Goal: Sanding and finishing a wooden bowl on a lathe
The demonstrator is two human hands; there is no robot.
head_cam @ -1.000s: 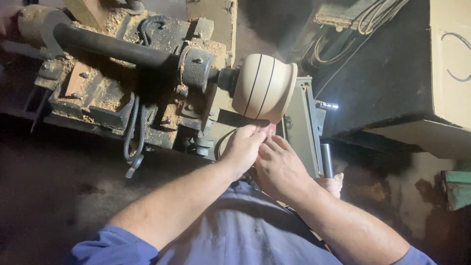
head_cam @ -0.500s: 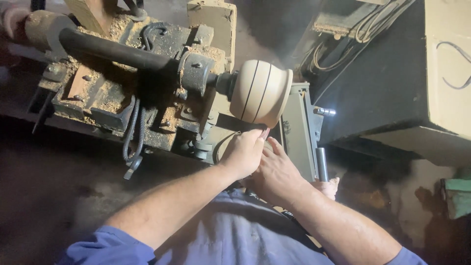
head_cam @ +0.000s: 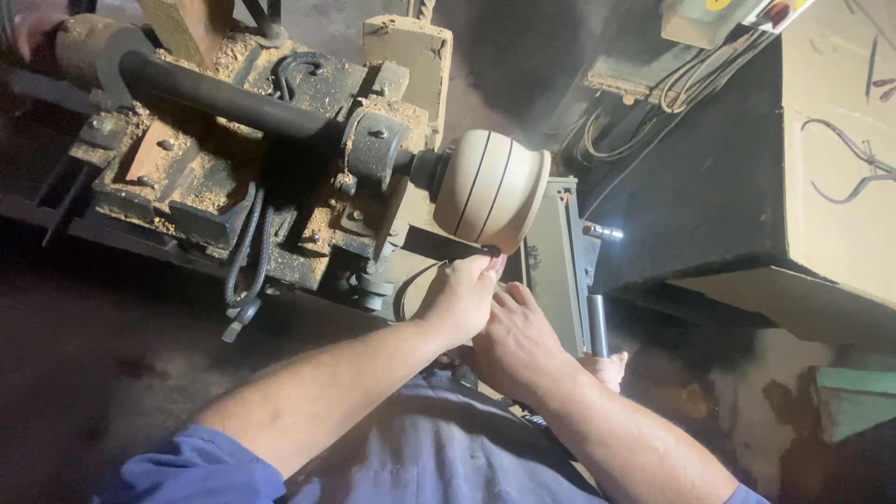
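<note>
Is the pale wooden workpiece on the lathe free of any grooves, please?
No, the wooden workpiece on the lathe bears several dark grooves running around its rounded body.

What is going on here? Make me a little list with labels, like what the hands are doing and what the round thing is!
Place: a workshop with a dusty wood lathe
Round thing: a pale wooden piece with dark grooves, mounted on the lathe's spindle
Left hand: fingertips raised to the lower edge of the wooden piece
Right hand: close beside the left hand, just below the piece
What the hands grip: too hidden to tell
Clothing: blue short sleeves
Nearby: sawdust on the lathe, a black cabinet with cables
</note>
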